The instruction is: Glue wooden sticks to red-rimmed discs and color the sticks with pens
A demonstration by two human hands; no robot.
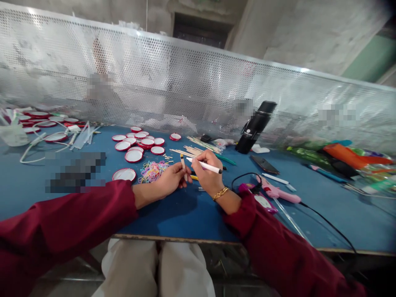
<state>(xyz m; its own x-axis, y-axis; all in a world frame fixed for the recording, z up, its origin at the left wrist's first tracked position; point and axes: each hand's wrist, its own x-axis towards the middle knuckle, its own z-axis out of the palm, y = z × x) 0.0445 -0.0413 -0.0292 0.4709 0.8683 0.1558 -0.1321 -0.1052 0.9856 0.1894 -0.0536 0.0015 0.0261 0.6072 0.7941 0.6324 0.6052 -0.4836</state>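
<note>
My left hand [170, 179] pinches a short wooden stick [183, 163] and holds it upright over the blue table [173, 214]. My right hand [206, 173] grips a white pen [204, 165], its tip close to the stick's top end. Both hands rest in the middle of the table, wrists in dark red sleeves. A gold bracelet sits on my right wrist. A pile of coloured rubber bands [152, 170] lies just left of my left hand.
Red-rimmed white lids [133, 155] lie in a cluster behind the bands, more at far left. A heap of wooden sticks [198, 147], a black flask [255, 126], a phone [264, 164] and a pink glue gun [275, 192] with its black cable lie to the right. A perforated metal screen [185, 82] backs the table.
</note>
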